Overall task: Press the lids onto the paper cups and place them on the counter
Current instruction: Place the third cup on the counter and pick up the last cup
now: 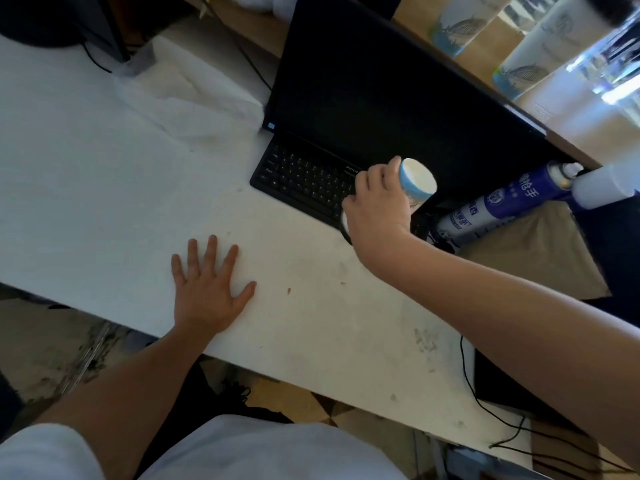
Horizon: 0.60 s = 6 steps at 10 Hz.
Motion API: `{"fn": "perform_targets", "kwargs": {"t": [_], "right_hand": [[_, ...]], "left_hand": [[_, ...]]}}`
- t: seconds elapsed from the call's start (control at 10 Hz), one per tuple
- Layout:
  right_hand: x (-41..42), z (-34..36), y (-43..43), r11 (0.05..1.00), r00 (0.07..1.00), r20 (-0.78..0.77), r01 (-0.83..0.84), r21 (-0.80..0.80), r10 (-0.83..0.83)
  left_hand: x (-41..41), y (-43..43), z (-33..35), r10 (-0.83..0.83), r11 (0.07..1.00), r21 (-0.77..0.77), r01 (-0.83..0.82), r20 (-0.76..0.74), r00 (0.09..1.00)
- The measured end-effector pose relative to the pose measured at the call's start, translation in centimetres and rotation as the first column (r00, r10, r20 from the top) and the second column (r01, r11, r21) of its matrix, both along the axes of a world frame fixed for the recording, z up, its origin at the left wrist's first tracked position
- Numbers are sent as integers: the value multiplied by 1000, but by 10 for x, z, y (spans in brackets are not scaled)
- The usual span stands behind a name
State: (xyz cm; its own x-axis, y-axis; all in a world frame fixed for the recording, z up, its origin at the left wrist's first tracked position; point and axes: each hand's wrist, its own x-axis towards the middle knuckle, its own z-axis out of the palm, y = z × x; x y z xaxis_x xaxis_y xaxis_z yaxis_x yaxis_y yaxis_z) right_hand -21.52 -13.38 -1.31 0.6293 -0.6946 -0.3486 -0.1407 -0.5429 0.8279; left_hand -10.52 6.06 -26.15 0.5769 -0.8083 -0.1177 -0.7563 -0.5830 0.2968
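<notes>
My right hand (377, 206) grips a white paper cup (417, 181) with a blue band, tilted so that its flat end points up and to the right, over the keyboard's near right corner. A dark lid rim (346, 232) peeks out below my palm at the cup's lower end; most of it is hidden. My left hand (207, 285) lies flat, fingers spread, on the white table (104, 202) near its front edge. Two more paper cups (460, 22) (540, 53) stand on the raised wooden counter (588, 123) at the far right.
A black keyboard (298, 178) and a dark monitor (381, 88) stand behind my right hand. A blue spray can (502, 206) and a white bottle (602, 188) lie to the right on brown paper. Crumpled white cloth (194, 95) lies at the back.
</notes>
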Motion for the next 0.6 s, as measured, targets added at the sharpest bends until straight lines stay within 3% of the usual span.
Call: {"fn": "perform_targets", "kwargs": {"t": [0.2, 0.6], "right_hand": [[-4, -37, 22, 999, 985, -170, 19, -38, -25], [5, -34, 24, 999, 996, -88, -9, -43, 5]], "left_hand": [[0, 0, 0, -2, 1000, -2, 2, 4, 1000], [0, 1, -1, -15, 1000, -12, 15, 7, 1000]]}}
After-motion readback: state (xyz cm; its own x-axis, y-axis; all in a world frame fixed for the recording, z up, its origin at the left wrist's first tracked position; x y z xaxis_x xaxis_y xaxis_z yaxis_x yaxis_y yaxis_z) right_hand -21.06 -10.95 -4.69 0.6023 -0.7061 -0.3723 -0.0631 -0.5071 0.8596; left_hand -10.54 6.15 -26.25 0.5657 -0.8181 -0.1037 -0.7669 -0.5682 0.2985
